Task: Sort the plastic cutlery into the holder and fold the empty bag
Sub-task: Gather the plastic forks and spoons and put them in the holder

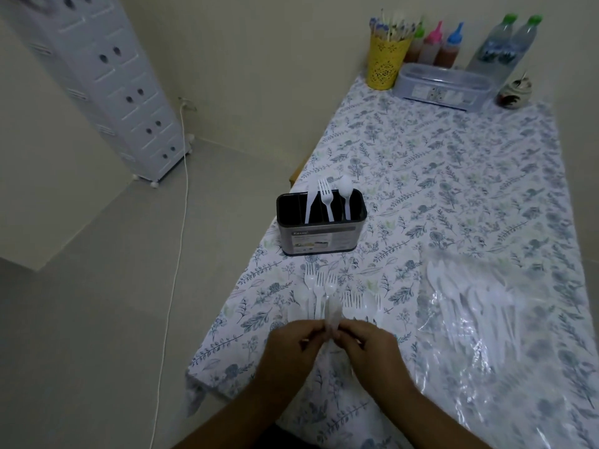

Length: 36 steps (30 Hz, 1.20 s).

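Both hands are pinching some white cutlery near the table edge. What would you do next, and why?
Probably lift the piece pinched between the left hand and right hand into its matching slot in the black holder; a knife, fork and spoon already stand there.

Plain cream walls [243,59] met in a corner at the upper left of the room. The floor [97,270] was pale grey and smooth. A tall white plastic drawer tower [107,79] on small wheels stood against the wall near the corner, its fronts dotted with dark round holes. A white cable [176,254] ran from a wall socket [185,103] beside the tower and trailed down across the floor. A table covered with a white cloth [437,176] printed with blue-grey leaves and flowers stretched away on the right, its far end against the wall. The light was dim and even, with soft shadows.
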### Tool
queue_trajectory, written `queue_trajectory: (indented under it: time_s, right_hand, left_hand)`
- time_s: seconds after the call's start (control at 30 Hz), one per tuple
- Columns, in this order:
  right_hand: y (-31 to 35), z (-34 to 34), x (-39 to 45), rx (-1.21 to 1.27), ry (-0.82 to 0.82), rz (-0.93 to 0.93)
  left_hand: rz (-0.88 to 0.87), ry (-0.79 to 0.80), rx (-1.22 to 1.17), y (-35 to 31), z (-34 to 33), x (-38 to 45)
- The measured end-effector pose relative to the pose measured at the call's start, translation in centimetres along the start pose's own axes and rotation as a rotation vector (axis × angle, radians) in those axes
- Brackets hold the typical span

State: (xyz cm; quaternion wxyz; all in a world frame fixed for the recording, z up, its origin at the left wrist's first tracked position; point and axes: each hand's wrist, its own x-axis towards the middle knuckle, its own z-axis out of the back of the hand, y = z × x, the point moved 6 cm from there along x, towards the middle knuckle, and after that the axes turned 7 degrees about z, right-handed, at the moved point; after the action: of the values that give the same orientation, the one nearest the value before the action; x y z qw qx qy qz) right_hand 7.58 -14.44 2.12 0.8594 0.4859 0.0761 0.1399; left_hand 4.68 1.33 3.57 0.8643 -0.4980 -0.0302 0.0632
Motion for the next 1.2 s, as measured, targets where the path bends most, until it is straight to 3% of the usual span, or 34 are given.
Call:
queue_trajectory:
  time_s: [0.27, 0.43, 0.63, 0.8, 1.0, 1.2]
  right_hand:
    - [9.1, 5.3, 13.5, 0.155, -0.144, 0.144]
    - [10.3, 6.0, 18.6, 0.235, -0.207, 0.127]
    - [7.8, 4.6, 19.5, 0.092, -0.187, 0.064]
    - [6.9, 3.5, 18.8, -0.238, -0.079, 0.119]
    - [6.7, 4.3, 18.3, -0.259, -0.145, 0.095]
    - [6.6, 4.4, 15.8, -0.183, -0.155, 0.064]
  left_hand:
    - [-0.182, -0.140, -0.038, -8.2, 7.3, 12.2]
    - [-0.153, -0.177, -0.087, -9.1, 9.1, 16.9]
    - [-0.093, -0.130, -0.029, -6.0, 7.3, 18.1]
    - [-0.160, -0.126, 0.309, -4.3, 6.0, 18.0]
    - [-0.090, -0.189, 0.487, -4.7, 6.7, 17.8]
    - [0.006, -0.156, 0.403, -4.7, 6.1, 15.3]
